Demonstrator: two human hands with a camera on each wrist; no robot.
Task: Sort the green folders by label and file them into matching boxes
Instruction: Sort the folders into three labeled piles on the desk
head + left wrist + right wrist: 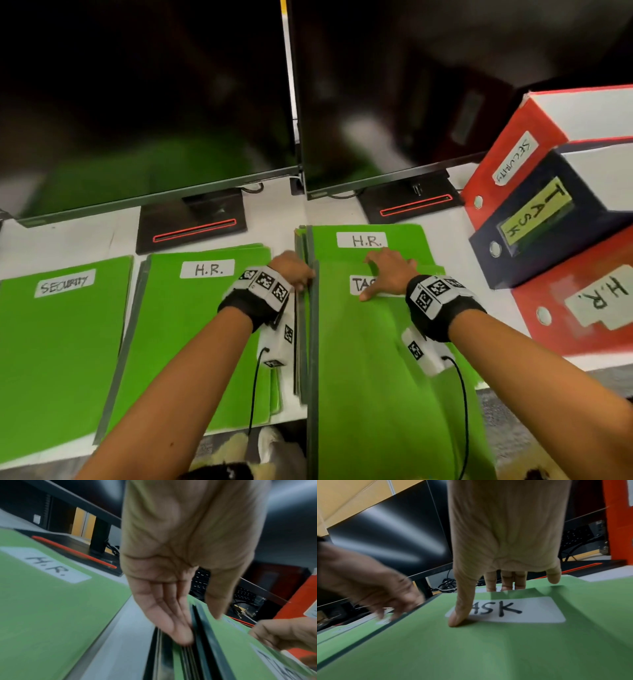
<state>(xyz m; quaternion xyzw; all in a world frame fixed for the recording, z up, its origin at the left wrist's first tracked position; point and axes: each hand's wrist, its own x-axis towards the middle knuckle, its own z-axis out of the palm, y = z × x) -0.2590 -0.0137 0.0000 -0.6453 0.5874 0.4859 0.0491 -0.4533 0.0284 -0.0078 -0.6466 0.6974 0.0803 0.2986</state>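
Your right hand (387, 274) pinches the far edge of the green folder marked TASK (376, 359), thumb pressed on the label's first letter, which it hides, while the other fingers curl over the top edge and out of sight beneath it; the right wrist view shows only "ASK" beside the thumb (462, 607). That folder lies on top of the right-hand pile, covering all but the upper strip of an H.R. folder (363, 240) below, and its near end runs past the desk's front edge and is cut off by the frame. Your left hand (294, 270) rests at the pile's dark left spine with fingers nearly straight and held together, their tips against the stacked edges in the left wrist view (180, 632); motion blur there makes it hard to tell whether they slip between the folders. To the left lie a second H.R. stack (191, 329) and a SECURITY folder (58, 342), flat on the white desk (274, 212). At right, the red SECURITY box (507, 161), dark TASK box (534, 219) and red H.R. box (582, 301) sit stacked on a slant, each partly cropped. Two dark monitors (171, 102) fill the background.
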